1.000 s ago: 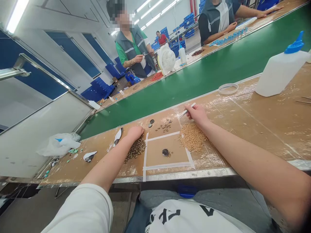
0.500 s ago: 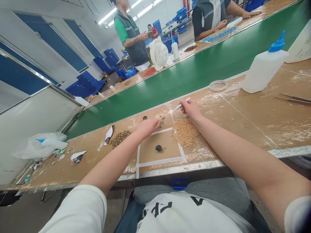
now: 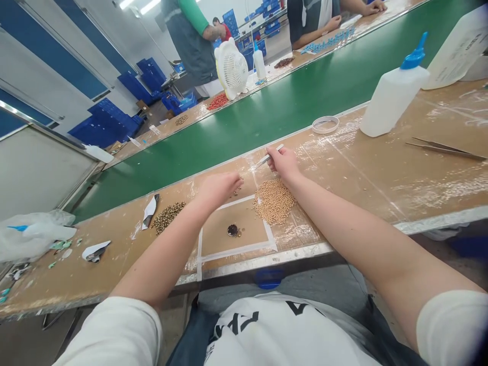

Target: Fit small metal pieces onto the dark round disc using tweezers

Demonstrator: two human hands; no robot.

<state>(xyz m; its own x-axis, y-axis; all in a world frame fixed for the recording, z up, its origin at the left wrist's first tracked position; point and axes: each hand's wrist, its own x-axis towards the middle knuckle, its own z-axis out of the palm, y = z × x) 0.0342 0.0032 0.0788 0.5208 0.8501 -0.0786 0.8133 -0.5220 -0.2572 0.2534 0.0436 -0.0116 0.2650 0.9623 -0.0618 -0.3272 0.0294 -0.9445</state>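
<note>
My right hand (image 3: 284,161) is closed around silvery tweezers (image 3: 263,161), their tip pointing left and down above the table. Just below that hand lies a pile of tan beads (image 3: 275,202). My left hand (image 3: 221,187) has its fingertips pinched together over a few small shiny pieces (image 3: 237,191); anything between the fingers is too small to make out. Nearer to me, inside a rectangle of white tape (image 3: 236,250), sits a small dark round dish (image 3: 232,230) with tiny bits beside it. Left of my forearm is a heap of brassy beads (image 3: 168,216).
A green conveyor belt (image 3: 297,94) runs beyond the table. At right stand a blue-capped bottle (image 3: 394,99), a white ring (image 3: 325,125) and dark tweezers (image 3: 446,148). Peeled scraps (image 3: 96,251) and a plastic bag (image 3: 41,234) lie left. Co-workers stand across the belt beside a fan (image 3: 232,70).
The whole view has shifted, so things appear further left. My left hand has moved slightly forward over the small pieces and hides a dark disc. My right hand still grips the tweezers.
</note>
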